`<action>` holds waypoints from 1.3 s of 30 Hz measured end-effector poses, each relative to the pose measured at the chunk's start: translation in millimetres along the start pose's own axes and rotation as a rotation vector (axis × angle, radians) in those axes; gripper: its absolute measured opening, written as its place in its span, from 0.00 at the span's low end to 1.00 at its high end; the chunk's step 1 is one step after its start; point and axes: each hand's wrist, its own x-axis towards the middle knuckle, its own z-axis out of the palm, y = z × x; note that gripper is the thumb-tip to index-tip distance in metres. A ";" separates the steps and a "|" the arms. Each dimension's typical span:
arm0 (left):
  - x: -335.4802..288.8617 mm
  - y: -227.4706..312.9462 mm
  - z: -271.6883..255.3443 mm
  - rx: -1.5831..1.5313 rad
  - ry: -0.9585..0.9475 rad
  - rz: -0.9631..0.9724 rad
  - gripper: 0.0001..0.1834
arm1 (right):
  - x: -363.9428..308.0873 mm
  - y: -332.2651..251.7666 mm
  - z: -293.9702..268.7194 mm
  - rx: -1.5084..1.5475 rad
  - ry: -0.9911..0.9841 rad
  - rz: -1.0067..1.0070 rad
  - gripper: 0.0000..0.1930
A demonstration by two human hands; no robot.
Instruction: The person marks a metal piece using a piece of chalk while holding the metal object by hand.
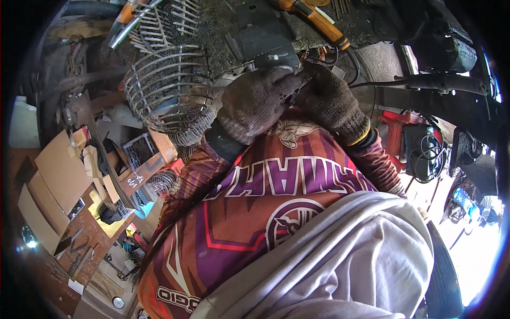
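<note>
My left hand (255,103), in a dirty knitted work glove, is closed just in front of my chest at the bench edge. My right hand (334,103), gloved too with a yellow-trimmed cuff, meets it fingertip to fingertip. Both sets of fingers are bent inward and pressed together; whatever is between them, if anything, is hidden by the gloves. Directly beyond them sits a dark metal block (263,32) on the grimy workbench (215,45). A curved cage of bent metal rods (170,80) stands left of my left hand.
Comb-like rod pieces (159,26) and an orange-handled tool (126,18) lie at the far left. An orange-and-black power tool (319,24) rests beyond my right hand, near a black cable (382,83). Cardboard (64,170) leans at left; a red stand (393,135) is at right.
</note>
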 end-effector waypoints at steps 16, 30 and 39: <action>-8.3 6.4 -6.6 -0.241 0.249 -0.285 0.09 | 12.8 -24.6 -24.3 -0.547 0.353 -0.445 0.29; -27.4 -75.3 36.1 -0.891 0.280 -0.701 0.14 | 62.0 -16.9 -10.2 -0.777 0.230 -0.146 0.30; 3.7 -45.3 10.9 -0.650 0.299 -0.696 0.14 | 120.4 2.3 -10.2 -1.041 0.281 -0.109 0.26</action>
